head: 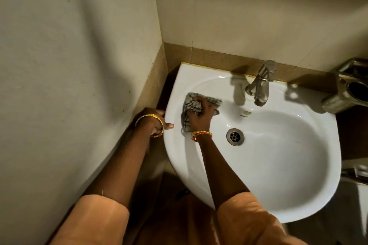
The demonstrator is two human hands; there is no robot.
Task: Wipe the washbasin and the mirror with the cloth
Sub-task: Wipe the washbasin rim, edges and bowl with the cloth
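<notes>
Right hand (201,112) clutches crumpled checked cloth (192,103) on white washbasin (278,165); left hand (157,121) grips its rim.

1. Short peach-orange fabric sleeves (99,219) cover both upper arms, ending just above the elbows.
2. A thin gold metal bangle (149,125) circles the wrist just behind the left hand (157,120).
3. A gold bangle with orange-red detailing (201,135) sits just behind the right hand (201,113).
</notes>
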